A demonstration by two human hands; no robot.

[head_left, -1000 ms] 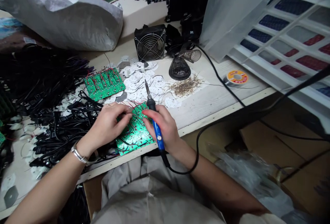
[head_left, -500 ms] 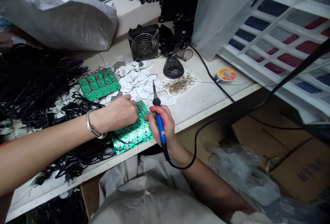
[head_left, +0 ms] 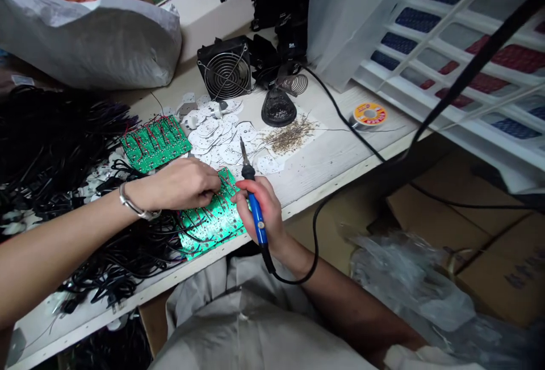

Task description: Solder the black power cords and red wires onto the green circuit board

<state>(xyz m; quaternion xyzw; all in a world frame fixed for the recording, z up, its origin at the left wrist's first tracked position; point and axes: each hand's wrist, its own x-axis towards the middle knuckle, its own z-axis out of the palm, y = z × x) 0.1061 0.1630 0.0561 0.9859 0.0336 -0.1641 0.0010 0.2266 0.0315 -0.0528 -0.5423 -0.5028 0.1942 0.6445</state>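
– Both hands have hardly shifted: the left hand (head_left: 183,183) stays on the green board (head_left: 213,222), and the soldering iron (head_left: 254,211) leans slightly more left.
– Touching a joint?
– No, its tip points up, clear of the board. The right hand (head_left: 266,214) is wrapped round the blue handle.
– And the left?
– Fingers curled onto the red wires (head_left: 215,205); pinching or pressing, I cannot tell. The board lies at the bench's (head_left: 323,165) near edge, beside black cables (head_left: 128,251).
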